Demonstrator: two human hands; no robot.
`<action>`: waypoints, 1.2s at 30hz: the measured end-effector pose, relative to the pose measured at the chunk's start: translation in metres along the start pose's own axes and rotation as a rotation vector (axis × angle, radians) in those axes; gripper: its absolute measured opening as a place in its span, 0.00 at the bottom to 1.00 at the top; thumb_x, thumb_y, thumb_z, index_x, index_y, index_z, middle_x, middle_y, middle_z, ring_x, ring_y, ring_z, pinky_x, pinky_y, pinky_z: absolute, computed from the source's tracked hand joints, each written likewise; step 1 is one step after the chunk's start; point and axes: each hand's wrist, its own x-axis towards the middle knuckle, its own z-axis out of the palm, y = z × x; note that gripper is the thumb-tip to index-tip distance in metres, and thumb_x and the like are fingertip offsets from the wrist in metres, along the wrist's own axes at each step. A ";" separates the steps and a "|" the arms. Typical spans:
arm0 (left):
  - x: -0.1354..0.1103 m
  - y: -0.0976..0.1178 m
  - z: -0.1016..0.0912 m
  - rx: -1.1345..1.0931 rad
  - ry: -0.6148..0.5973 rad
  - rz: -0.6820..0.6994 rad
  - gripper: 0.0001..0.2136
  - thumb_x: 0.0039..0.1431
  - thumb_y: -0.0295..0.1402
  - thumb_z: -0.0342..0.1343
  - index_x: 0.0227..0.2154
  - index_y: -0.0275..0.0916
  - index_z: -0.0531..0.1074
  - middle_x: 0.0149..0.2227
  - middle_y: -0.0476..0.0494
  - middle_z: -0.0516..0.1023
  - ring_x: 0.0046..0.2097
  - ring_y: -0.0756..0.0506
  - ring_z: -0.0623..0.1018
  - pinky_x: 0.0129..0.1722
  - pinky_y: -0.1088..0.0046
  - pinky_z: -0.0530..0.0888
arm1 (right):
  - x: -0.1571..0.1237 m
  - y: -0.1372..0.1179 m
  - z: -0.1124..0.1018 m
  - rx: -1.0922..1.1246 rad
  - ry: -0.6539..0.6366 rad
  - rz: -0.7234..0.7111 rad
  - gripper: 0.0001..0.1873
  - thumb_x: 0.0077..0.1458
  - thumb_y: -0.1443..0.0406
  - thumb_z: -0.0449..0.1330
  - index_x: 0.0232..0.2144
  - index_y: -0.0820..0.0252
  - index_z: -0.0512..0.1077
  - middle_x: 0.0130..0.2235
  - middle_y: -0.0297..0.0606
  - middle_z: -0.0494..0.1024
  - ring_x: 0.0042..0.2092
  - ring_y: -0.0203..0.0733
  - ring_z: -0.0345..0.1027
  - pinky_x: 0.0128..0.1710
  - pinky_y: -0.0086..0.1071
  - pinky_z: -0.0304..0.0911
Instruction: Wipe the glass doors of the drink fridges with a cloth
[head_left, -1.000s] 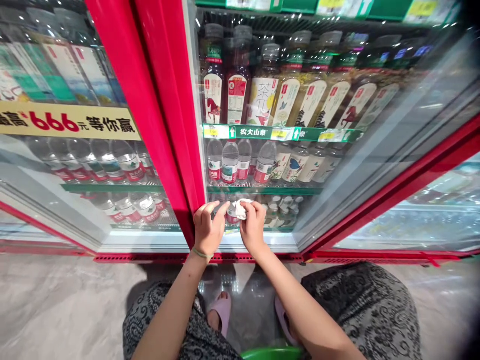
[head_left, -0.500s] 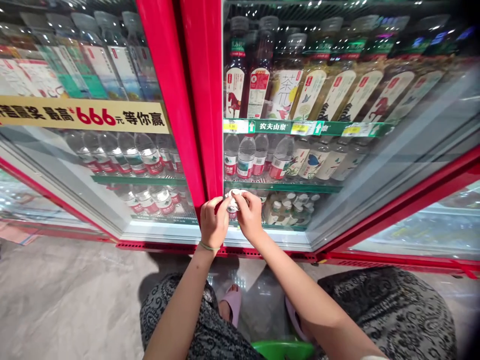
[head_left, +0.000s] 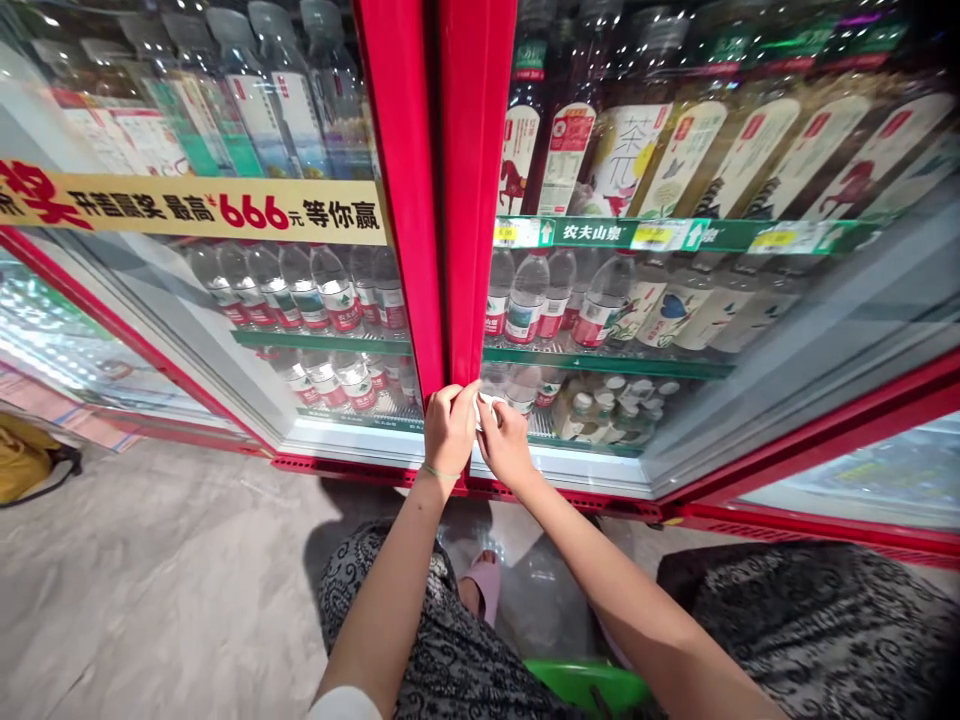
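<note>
"最高 666元 等你赢" on a long yellow banner strip, "农夫山泉" on a green shelf-edge strip, "茶" on a cream tea-bottle label

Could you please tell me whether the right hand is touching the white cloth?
Touching: the head view shows the right hand with fingertips on the white cloth.

The person wears a thin green cord bracelet, a black-and-white paisley garment and pink slippers.

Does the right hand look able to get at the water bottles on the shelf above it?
Probably not as things stand. The right hand is outside the red-framed glass door, which looks shut, so the glass stands between it and the water bottles. The door would likely need opening first.
</note>
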 end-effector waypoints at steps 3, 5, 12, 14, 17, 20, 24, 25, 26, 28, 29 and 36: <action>-0.005 -0.002 -0.001 0.013 -0.025 0.003 0.17 0.71 0.28 0.50 0.58 0.40 0.74 0.46 0.39 0.73 0.49 0.46 0.76 0.54 0.67 0.75 | -0.028 0.013 0.006 -0.085 -0.056 -0.080 0.22 0.67 0.67 0.53 0.60 0.56 0.72 0.52 0.47 0.74 0.50 0.46 0.66 0.50 0.39 0.64; -0.011 -0.002 -0.001 0.011 -0.049 0.003 0.18 0.71 0.27 0.49 0.59 0.40 0.73 0.46 0.38 0.73 0.50 0.45 0.76 0.55 0.67 0.75 | -0.047 0.023 0.010 -0.084 -0.067 -0.105 0.21 0.67 0.70 0.52 0.57 0.53 0.75 0.51 0.45 0.76 0.50 0.45 0.66 0.50 0.38 0.64; -0.048 -0.011 0.012 0.044 -0.130 -0.036 0.15 0.71 0.29 0.50 0.55 0.40 0.75 0.43 0.41 0.74 0.46 0.47 0.78 0.51 0.70 0.76 | -0.030 0.027 0.025 0.025 0.033 -0.082 0.16 0.69 0.68 0.52 0.51 0.57 0.78 0.49 0.45 0.78 0.50 0.45 0.68 0.50 0.39 0.65; -0.057 -0.014 0.016 0.043 -0.141 -0.030 0.14 0.71 0.29 0.50 0.54 0.40 0.76 0.42 0.41 0.75 0.46 0.47 0.78 0.51 0.71 0.76 | -0.029 0.028 0.027 0.031 0.004 -0.082 0.16 0.70 0.67 0.52 0.51 0.59 0.77 0.49 0.45 0.78 0.50 0.45 0.68 0.50 0.39 0.66; -0.065 -0.017 0.018 0.041 -0.152 -0.030 0.14 0.71 0.29 0.51 0.54 0.39 0.76 0.42 0.41 0.75 0.46 0.47 0.78 0.51 0.71 0.76 | -0.048 0.033 0.027 0.014 -0.111 -0.160 0.15 0.70 0.69 0.52 0.48 0.59 0.78 0.47 0.44 0.80 0.47 0.44 0.69 0.47 0.37 0.66; -0.069 -0.017 0.019 0.034 -0.161 -0.043 0.15 0.71 0.28 0.50 0.55 0.39 0.76 0.43 0.41 0.75 0.47 0.47 0.78 0.52 0.71 0.75 | -0.067 0.038 0.025 0.004 -0.164 -0.218 0.14 0.70 0.70 0.52 0.44 0.60 0.79 0.45 0.44 0.81 0.43 0.43 0.68 0.44 0.35 0.65; -0.072 -0.016 0.021 0.016 -0.148 -0.049 0.15 0.70 0.27 0.51 0.55 0.38 0.76 0.43 0.41 0.74 0.46 0.47 0.78 0.51 0.71 0.76 | -0.052 0.042 0.025 -0.001 -0.127 -0.208 0.15 0.71 0.68 0.51 0.48 0.61 0.78 0.48 0.45 0.81 0.48 0.45 0.69 0.47 0.37 0.64; -0.072 -0.016 0.022 0.013 -0.142 -0.049 0.15 0.70 0.26 0.51 0.55 0.38 0.76 0.42 0.41 0.74 0.46 0.47 0.78 0.51 0.71 0.76 | -0.044 0.042 0.024 -0.004 -0.105 -0.191 0.15 0.72 0.67 0.51 0.50 0.61 0.77 0.49 0.45 0.80 0.49 0.46 0.69 0.48 0.38 0.64; -0.071 -0.015 0.023 0.009 -0.137 -0.050 0.15 0.70 0.26 0.51 0.55 0.38 0.76 0.42 0.41 0.75 0.46 0.47 0.78 0.51 0.70 0.76 | -0.037 0.043 0.023 -0.010 -0.081 -0.171 0.15 0.72 0.67 0.51 0.51 0.60 0.77 0.49 0.45 0.80 0.49 0.46 0.69 0.48 0.38 0.64; -0.069 -0.013 0.024 0.001 -0.128 -0.045 0.15 0.70 0.26 0.51 0.55 0.39 0.76 0.43 0.41 0.75 0.46 0.46 0.78 0.51 0.69 0.76 | -0.031 0.045 0.020 -0.037 -0.035 -0.150 0.15 0.72 0.66 0.52 0.52 0.59 0.77 0.49 0.44 0.80 0.49 0.46 0.69 0.48 0.38 0.64; -0.067 -0.011 0.024 -0.006 -0.126 -0.037 0.15 0.70 0.26 0.51 0.55 0.39 0.76 0.43 0.40 0.75 0.46 0.46 0.78 0.51 0.69 0.76 | -0.033 0.046 0.018 -0.057 -0.024 -0.164 0.15 0.72 0.67 0.52 0.51 0.59 0.77 0.49 0.44 0.80 0.49 0.46 0.69 0.48 0.38 0.64; -0.059 0.006 0.026 -0.082 -0.104 0.051 0.15 0.68 0.24 0.53 0.52 0.41 0.78 0.43 0.42 0.76 0.47 0.46 0.77 0.52 0.69 0.77 | -0.038 0.052 -0.011 -0.116 0.016 -0.262 0.14 0.70 0.69 0.54 0.48 0.57 0.79 0.46 0.43 0.81 0.47 0.46 0.69 0.47 0.38 0.63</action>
